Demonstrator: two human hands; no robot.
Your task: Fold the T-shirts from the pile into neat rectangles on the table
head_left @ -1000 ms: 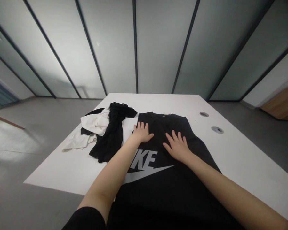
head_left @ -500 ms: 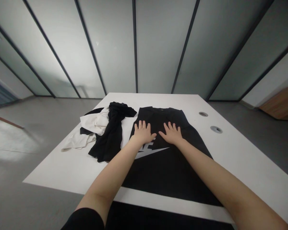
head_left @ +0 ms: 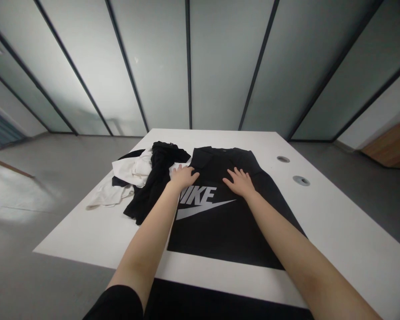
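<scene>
NIKE [head_left: 199,195] (plus swoosh [head_left: 200,208]) on black shirt [head_left: 228,226]

Right hand [head_left: 242,183] over black shirt [head_left: 225,235]; left hand [head_left: 183,178] at edge

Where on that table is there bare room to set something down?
The widest bare patch of the white table runs right of the black shirt, around two round fittings, to the edge. Smaller ones: the near-left corner, before the clothes pile, and the strip beyond the collar. It's crowded between pile and shirt, by the left hand.
</scene>
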